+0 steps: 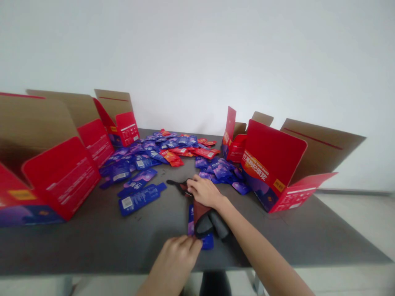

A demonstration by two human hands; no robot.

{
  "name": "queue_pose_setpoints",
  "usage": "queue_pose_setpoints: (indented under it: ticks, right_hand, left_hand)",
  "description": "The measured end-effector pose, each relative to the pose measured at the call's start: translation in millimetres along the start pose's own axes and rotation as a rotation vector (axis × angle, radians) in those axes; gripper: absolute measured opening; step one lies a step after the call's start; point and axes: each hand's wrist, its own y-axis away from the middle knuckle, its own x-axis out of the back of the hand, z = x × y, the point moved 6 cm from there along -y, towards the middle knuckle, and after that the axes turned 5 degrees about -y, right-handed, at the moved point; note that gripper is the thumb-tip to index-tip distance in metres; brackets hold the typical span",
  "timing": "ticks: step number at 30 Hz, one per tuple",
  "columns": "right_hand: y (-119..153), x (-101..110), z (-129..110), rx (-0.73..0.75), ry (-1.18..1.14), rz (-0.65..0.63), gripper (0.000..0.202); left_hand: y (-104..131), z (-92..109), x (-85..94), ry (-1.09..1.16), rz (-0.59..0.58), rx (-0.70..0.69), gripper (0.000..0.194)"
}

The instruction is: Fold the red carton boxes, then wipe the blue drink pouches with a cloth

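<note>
My right hand [204,191] is closed over the upper end of a dark brown cloth piece with black edging [202,210], and a black strap sticks out to the left. The cloth's near end is curled, showing a grey lining. Under the cloth lies a blue and purple pouch [207,241], mostly covered. My left hand [180,255] is at the near end of both, its fingers pressed together; whether they grip the cloth's edge or the pouch is hidden. Two more blue pouches [140,200] lie to the left on the dark table [160,230].
A heap of blue pouches [182,141] and red pouches [205,153] spreads across the back. More blue pouches [220,169] lie right of centre. Open red cartons stand at left [66,176] and right [271,164], flaps raised. A white wall [197,61] rises behind.
</note>
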Motion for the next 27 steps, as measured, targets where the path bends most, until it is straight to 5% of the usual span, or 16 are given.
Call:
queue_pose_setpoints:
  ticks: [4,9,15,19,24,27]
  right_hand:
    - [35,26,-34,0.114,-0.101,0.065,0.018]
    - [76,6,-57,0.224,-0.107,-0.106,0.012]
    - [27,-20,-17,0.115,0.025,-0.107,0.016]
    - [-4,-14,6,-0.008,0.05,-0.068,0.019]
    - [31,28,-19,0.067,-0.12,0.089,0.02]
    - [67,27,-44,0.176,-0.179,-0.01,0.016]
  left_hand:
    - [-1,-2,-2.0,0.012,0.016,-0.003,0.028]
    - [0,-1,-6.2,-0.034,0.065,-0.049,0.024]
    - [1,3,-3.0,-0.066,0.11,-0.107,0.024]
    - [-2,3,1.7,-0.011,0.03,-0.038,0.026]
    - [-3,1,2.1,0.023,-0.019,0.007,0.026]
    - [-2,0,-1.1,-0.007,0.018,-0.01,0.026]
